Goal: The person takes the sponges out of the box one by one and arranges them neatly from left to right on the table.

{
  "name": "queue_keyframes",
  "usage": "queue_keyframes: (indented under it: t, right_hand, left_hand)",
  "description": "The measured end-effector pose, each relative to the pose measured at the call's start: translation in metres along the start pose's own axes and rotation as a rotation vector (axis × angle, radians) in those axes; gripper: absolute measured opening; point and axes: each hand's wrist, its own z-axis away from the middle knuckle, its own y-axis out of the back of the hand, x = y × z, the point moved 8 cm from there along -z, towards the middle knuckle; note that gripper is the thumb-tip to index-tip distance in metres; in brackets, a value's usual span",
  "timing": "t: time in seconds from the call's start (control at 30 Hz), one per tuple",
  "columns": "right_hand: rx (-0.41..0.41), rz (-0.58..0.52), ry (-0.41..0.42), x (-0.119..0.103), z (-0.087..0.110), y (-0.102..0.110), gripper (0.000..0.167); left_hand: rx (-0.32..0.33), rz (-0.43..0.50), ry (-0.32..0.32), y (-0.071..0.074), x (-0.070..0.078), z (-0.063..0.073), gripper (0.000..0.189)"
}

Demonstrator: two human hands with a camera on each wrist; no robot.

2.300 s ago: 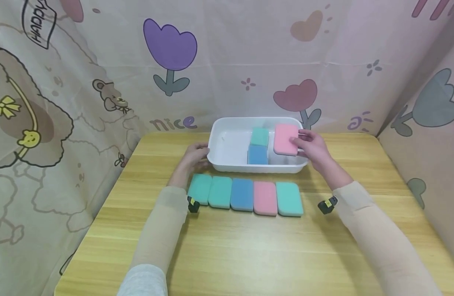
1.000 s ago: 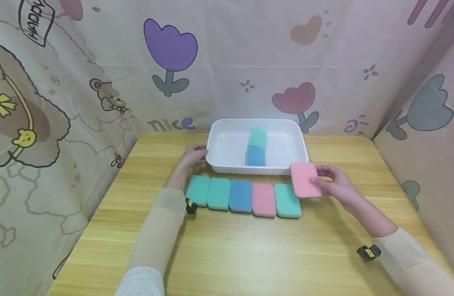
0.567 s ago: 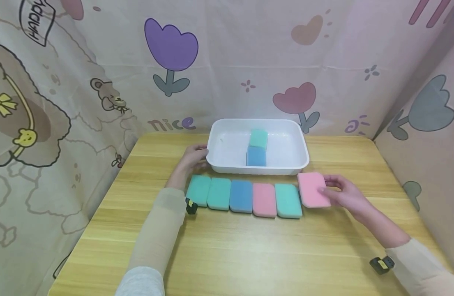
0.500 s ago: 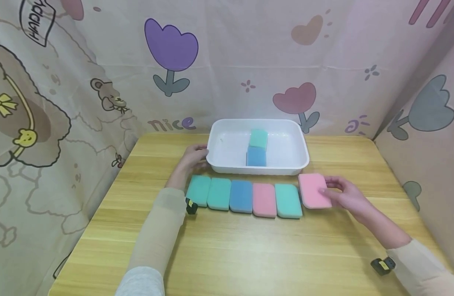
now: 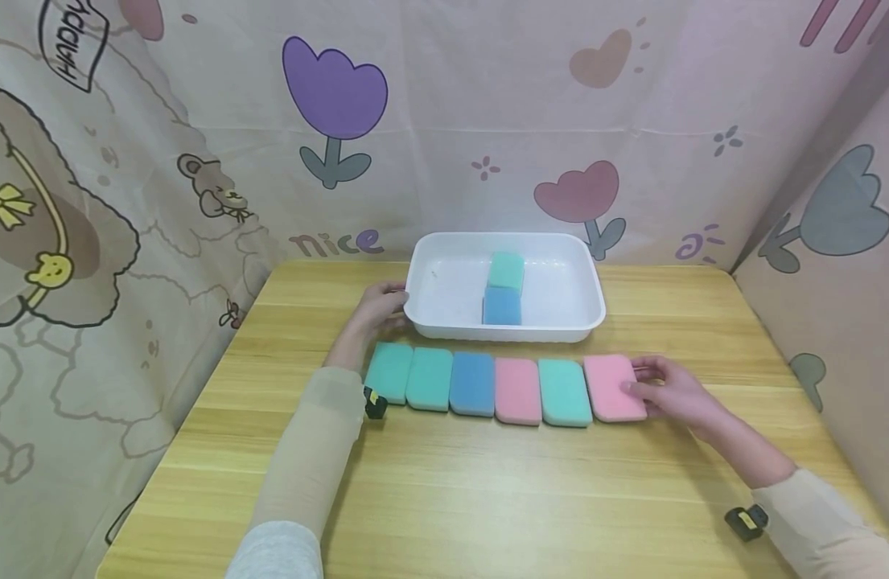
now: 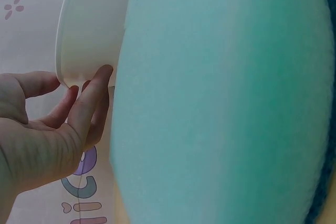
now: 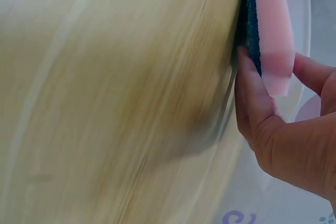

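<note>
My right hand pinches a pink sponge, thumb on the pink face and fingers under its dark scouring side, as the right wrist view shows. This sponge is at the right end of a row, beside a teal sponge. Farther left in the row lie a second pink sponge, a blue one and two more teal ones. My left hand holds the left end of a white tray, thumb at the rim and fingertips against the outer wall.
Inside the tray, a teal sponge and a blue sponge sit end to end. The wooden table meets a patterned cloth backdrop behind the tray. In the left wrist view, a teal sponge looms close.
My right hand has carried the pink sponge out of the tray, forward and right, then down to the row's right end. The left hand has stayed at the tray.
</note>
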Motion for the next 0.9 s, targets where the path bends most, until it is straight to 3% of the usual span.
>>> queue_keyframes:
  t: [0.9]
  right_hand:
    - [-0.031, 0.056, -0.050, -0.0031, 0.0026, -0.0059, 0.073]
  left_hand:
    - [0.001, 0.005, 0.003, 0.0009, -0.0016, -0.0034, 0.052]
